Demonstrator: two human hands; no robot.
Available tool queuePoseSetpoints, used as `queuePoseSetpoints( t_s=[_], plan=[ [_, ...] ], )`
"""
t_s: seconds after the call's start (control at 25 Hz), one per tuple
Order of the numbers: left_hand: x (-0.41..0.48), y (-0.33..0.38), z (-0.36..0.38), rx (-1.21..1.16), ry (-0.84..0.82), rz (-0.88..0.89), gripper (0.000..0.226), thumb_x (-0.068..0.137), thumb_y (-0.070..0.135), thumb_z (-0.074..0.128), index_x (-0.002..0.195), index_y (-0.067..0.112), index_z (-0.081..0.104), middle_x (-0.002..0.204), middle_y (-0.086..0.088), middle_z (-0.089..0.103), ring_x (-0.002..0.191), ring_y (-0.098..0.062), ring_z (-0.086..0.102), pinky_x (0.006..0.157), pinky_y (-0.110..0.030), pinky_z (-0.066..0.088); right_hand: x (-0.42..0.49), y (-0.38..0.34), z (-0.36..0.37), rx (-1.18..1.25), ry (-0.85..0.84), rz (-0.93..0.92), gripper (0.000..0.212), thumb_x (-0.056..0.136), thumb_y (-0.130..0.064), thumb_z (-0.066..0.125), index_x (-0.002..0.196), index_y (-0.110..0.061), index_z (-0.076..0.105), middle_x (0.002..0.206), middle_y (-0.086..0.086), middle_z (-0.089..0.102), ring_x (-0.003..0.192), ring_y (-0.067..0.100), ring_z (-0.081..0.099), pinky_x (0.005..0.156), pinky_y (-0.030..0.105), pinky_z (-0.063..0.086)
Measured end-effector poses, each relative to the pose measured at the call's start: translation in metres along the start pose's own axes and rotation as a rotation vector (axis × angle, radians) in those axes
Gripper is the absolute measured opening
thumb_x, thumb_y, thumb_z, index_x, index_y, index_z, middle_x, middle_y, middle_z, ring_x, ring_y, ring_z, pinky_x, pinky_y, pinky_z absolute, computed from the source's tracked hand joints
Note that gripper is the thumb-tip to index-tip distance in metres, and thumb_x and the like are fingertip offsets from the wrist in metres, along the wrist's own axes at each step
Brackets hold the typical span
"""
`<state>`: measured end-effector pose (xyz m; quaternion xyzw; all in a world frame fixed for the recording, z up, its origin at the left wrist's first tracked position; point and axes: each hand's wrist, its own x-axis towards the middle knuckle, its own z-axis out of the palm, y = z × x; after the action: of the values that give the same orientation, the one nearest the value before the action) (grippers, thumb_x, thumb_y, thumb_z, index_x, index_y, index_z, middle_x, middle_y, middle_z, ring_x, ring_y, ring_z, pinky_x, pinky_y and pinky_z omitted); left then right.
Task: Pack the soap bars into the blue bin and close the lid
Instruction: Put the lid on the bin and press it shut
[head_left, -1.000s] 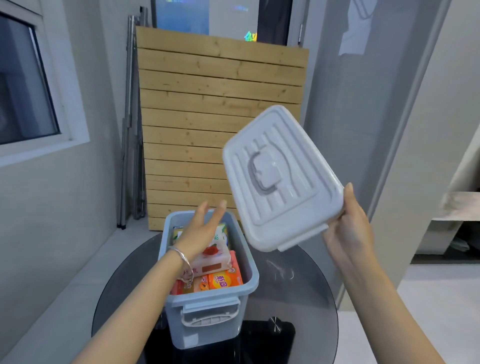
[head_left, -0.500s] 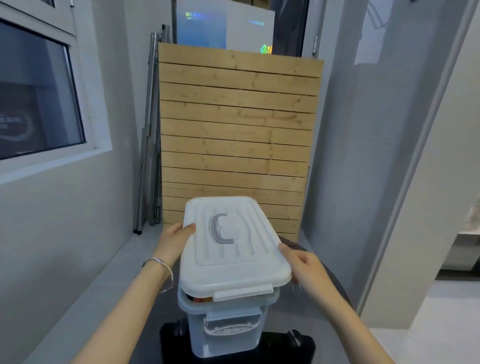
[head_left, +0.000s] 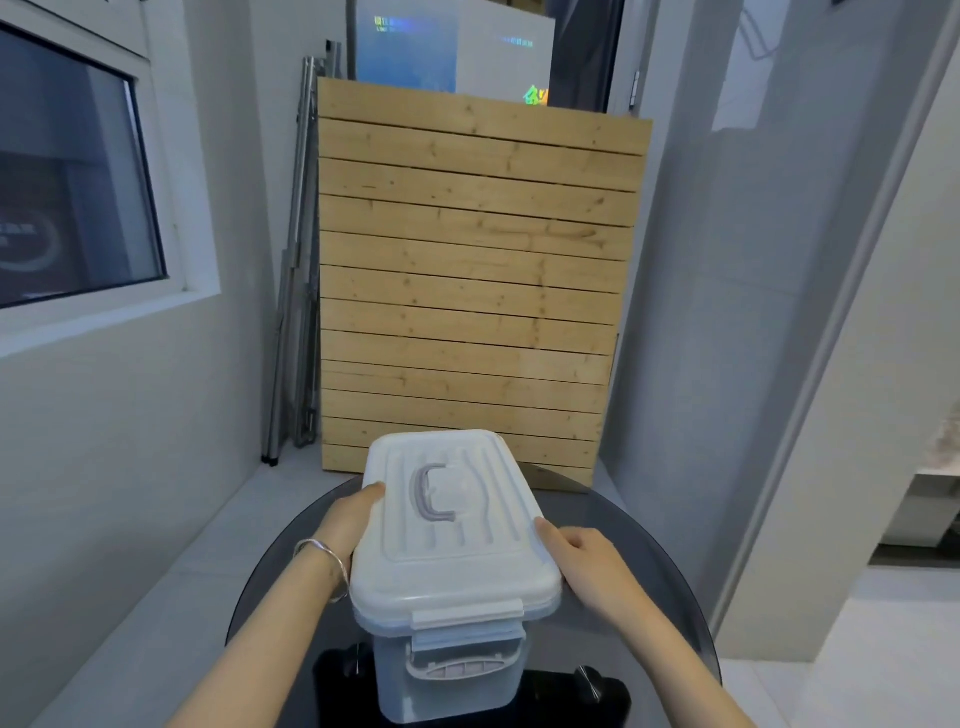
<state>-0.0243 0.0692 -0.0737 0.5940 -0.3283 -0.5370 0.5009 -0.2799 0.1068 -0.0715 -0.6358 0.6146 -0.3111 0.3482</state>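
Lower centre of frame: the white lid (head_left: 451, 525) sits on the blue bin (head_left: 448, 675). Your left hand (head_left: 349, 521) and right hand (head_left: 584, 561) grip its long edges. Press evenly, then check the front latch (head_left: 467, 618); soap bars are hidden.

Both hands, left hand (head_left: 349, 525) and right hand (head_left: 587, 564), press the white lid (head_left: 447, 525) onto the blue bin (head_left: 447, 680) on the round worktop (head_left: 649, 561).

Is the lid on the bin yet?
On. The lid covers the bin, both hands at its sides; whether it's latched, cannot tell.
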Motion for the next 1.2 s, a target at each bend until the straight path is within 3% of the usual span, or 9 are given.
queuePoseSetpoints(
  t_s=[0.16, 0.44, 0.56, 0.72, 0.84, 0.96, 1.04, 1.12, 1.2],
  plan=[
    [0.000, 0.002, 0.002, -0.098, -0.075, -0.078, 0.027, 0.091, 0.027, 0.050, 0.106, 0.007, 0.060, 0.088, -0.016, 0.065, 0.076, -0.031, 0.060, 0.067, -0.036, 0.048, 0.003, -0.007, -0.006, 0.005, -0.183, 0.116, 0.041, 0.096, -0.050, 0.033, 0.086, -0.011, 0.041, 0.064, 0.006, 0.049, 0.044, 0.015, 0.048, 0.044, 0.022, 0.044],
    [-0.007, -0.013, 0.002, -0.247, -0.110, -0.092, 0.028, 0.091, 0.022, 0.050, 0.109, 0.004, 0.061, 0.100, -0.020, 0.065, 0.086, -0.035, 0.061, 0.074, -0.041, 0.049, -0.011, -0.004, -0.007, 0.201, -0.228, 0.078, 0.030, 0.099, -0.037, 0.039, 0.090, -0.010, 0.045, 0.054, 0.005, 0.050, 0.037, 0.012, 0.045, 0.045, 0.022, 0.042],
    [-0.008, -0.018, 0.011, -0.283, -0.022, -0.067, 0.030, 0.091, 0.019, 0.050, 0.111, -0.001, 0.061, 0.104, -0.021, 0.063, 0.092, -0.035, 0.059, 0.089, -0.045, 0.045, -0.003, 0.003, -0.008, 0.190, -0.158, 0.070, 0.030, 0.098, -0.035, 0.041, 0.087, -0.010, 0.051, 0.066, 0.014, 0.048, 0.041, 0.013, 0.043, 0.046, 0.024, 0.037],
    [-0.031, -0.036, 0.067, -0.454, 0.262, 0.034, 0.036, 0.090, 0.015, 0.050, 0.120, -0.006, 0.050, 0.105, -0.016, 0.057, 0.090, -0.027, 0.055, 0.073, -0.034, 0.043, 0.027, 0.014, -0.037, 0.347, -0.100, 0.169, 0.041, 0.092, -0.036, 0.054, 0.102, 0.001, 0.068, 0.078, 0.014, 0.063, 0.062, 0.021, 0.051, 0.054, 0.028, 0.034],
    [-0.055, -0.038, 0.120, -0.615, 0.435, 0.000, 0.041, 0.089, 0.020, 0.053, 0.125, 0.001, 0.042, 0.116, -0.013, 0.051, 0.093, -0.030, 0.054, 0.077, -0.037, 0.044, 0.046, 0.018, -0.053, 0.447, 0.078, 0.272, 0.044, 0.091, -0.041, 0.053, 0.112, -0.005, 0.066, 0.098, 0.013, 0.071, 0.078, 0.025, 0.063, 0.067, 0.032, 0.044],
    [-0.054, -0.044, 0.141, -0.606, 0.452, -0.022, 0.047, 0.089, 0.024, 0.055, 0.128, 0.002, 0.040, 0.129, -0.014, 0.040, 0.105, -0.034, 0.052, 0.088, -0.046, 0.047, 0.026, 0.029, -0.042, 0.437, 0.350, 0.206, 0.039, 0.092, -0.042, 0.050, 0.113, -0.010, 0.057, 0.114, 0.014, 0.065, 0.090, 0.019, 0.060, 0.072, 0.031, 0.044],
    [-0.040, -0.049, 0.124, -0.586, 0.436, -0.008, 0.032, 0.084, 0.024, 0.062, 0.103, 0.001, 0.052, 0.111, -0.012, 0.050, 0.095, -0.028, 0.052, 0.083, -0.042, 0.047, -0.009, 0.043, -0.019, 0.538, 0.484, 0.128, 0.050, 0.086, -0.039, 0.063, 0.127, -0.018, 0.044, 0.136, 0.006, 0.050, 0.111, 0.014, 0.053, 0.087, 0.029, 0.041],
    [-0.019, -0.048, 0.092, -0.527, 0.472, 0.035, 0.030, 0.079, 0.029, 0.066, 0.091, 0.005, 0.052, 0.104, -0.009, 0.052, 0.096, -0.023, 0.051, 0.087, -0.041, 0.046, -0.037, 0.043, 0.004, 0.690, 0.481, 0.182, 0.080, 0.078, -0.042, 0.071, 0.143, -0.028, 0.026, 0.141, -0.009, 0.039, 0.122, 0.011, 0.045, 0.092, 0.031, 0.038],
    [0.013, -0.039, 0.056, -0.341, 0.418, 0.108, 0.042, 0.081, 0.033, 0.064, 0.109, 0.005, 0.052, 0.112, -0.007, 0.052, 0.104, -0.022, 0.049, 0.087, -0.037, 0.047, -0.044, 0.039, 0.020, 0.912, 0.409, 0.234, 0.074, 0.081, -0.041, 0.068, 0.143, -0.029, 0.029, 0.136, -0.011, 0.047, 0.119, 0.013, 0.051, 0.086, 0.028, 0.042]
  ],
)
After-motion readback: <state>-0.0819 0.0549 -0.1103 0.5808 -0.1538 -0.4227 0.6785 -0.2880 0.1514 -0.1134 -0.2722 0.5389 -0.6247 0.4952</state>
